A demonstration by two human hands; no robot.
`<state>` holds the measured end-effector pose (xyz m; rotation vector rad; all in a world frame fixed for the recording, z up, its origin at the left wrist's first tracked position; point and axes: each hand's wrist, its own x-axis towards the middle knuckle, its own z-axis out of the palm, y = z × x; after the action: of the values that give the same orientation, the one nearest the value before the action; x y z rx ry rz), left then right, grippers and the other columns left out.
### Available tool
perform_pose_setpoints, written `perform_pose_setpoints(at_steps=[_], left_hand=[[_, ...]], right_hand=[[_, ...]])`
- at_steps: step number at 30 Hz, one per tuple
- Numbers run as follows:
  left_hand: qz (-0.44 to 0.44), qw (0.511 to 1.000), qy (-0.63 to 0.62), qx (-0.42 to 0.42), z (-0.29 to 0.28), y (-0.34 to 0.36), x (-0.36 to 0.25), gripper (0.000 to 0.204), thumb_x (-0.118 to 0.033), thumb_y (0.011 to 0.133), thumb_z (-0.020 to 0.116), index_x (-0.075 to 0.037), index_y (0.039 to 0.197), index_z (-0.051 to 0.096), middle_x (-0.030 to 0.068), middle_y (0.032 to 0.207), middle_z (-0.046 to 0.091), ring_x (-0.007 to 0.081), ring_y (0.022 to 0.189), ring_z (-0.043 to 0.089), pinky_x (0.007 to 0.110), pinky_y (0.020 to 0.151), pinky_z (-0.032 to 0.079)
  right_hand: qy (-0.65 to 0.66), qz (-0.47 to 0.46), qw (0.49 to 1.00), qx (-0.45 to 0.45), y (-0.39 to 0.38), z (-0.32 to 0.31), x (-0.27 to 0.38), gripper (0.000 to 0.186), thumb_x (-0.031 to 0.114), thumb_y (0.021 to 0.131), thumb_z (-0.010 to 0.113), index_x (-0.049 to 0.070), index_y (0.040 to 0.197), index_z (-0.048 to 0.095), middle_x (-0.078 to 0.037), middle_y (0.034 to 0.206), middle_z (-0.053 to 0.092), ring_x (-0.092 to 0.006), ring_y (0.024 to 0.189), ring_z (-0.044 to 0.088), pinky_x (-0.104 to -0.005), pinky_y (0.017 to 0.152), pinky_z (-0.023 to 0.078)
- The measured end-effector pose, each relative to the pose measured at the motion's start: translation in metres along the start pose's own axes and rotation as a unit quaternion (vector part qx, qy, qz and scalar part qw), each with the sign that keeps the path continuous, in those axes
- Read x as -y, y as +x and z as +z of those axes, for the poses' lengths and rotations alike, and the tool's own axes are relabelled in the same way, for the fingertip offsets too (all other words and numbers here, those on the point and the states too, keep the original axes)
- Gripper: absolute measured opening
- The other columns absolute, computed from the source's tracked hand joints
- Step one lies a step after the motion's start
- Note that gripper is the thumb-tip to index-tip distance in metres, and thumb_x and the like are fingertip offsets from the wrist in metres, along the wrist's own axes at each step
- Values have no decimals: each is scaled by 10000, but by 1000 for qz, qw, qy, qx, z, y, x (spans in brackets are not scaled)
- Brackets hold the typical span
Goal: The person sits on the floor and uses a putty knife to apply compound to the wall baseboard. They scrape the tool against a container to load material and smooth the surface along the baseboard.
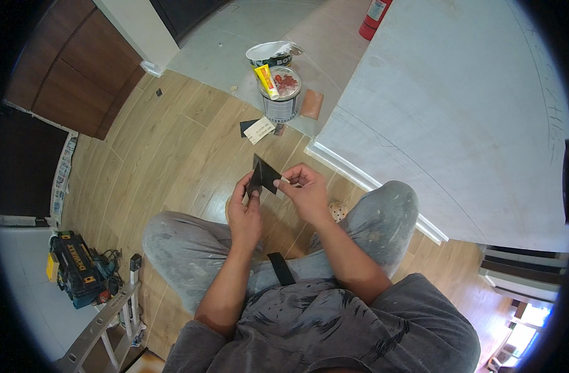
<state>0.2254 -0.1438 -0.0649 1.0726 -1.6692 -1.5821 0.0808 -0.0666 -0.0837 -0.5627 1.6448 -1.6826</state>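
Note:
A folded dark sheet that looks like sandpaper (269,176) is held between my hands above the wood-look floor, its two halves standing apart in a V. My left hand (245,216) grips the left half, with the thumb on its face. My right hand (308,194) pinches the right half at its edge between thumb and fingers. A black strip (281,268) lies across my lap, below the hands. Beyond the sheet, a pale printed piece of sandpaper (259,130) rests on the floor, partly over a black piece (247,126).
Ahead stand a lidded can (279,110) with a yellow tube (266,82) on top and an open tub (273,51) behind. A reddish-brown block (312,104) lies beside them. A wall (433,124) rises at right. At left are a toolbox (79,264) and a ladder (104,320).

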Motion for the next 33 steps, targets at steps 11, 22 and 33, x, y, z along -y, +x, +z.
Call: perform_pose_setpoints(at_steps=[11, 22, 33], left_hand=[[-17, 1000, -1, -24, 3, -1, -3, 393, 74, 984, 543, 6, 1366, 609, 116, 1280, 684, 184, 1211, 617, 304, 1073, 431], [-21, 999, -16, -25, 4, 0, 1, 392, 80, 992, 515, 26, 1374, 588, 124, 1303, 665, 192, 1239, 595, 306, 1089, 422], [-48, 997, -54, -23, 4, -1, 2, 396, 80, 996, 509, 32, 1382, 582, 128, 1319, 650, 198, 1218, 606, 307, 1077, 446]], right_hand=[[-52, 6, 998, -32, -2, 3, 3, 151, 22, 852, 835, 19, 924, 702, -28, 837, 716, -92, 760, 651, -258, 714, 532], [-63, -6, 998, -23, -4, 5, -1, 183, 13, 848, 849, 27, 906, 676, -14, 842, 707, -72, 766, 640, -239, 707, 520], [-83, 12, 996, 6, -6, 1, 3, 154, 29, 834, 825, 23, 897, 685, -49, 817, 704, -111, 777, 663, -287, 710, 549]])
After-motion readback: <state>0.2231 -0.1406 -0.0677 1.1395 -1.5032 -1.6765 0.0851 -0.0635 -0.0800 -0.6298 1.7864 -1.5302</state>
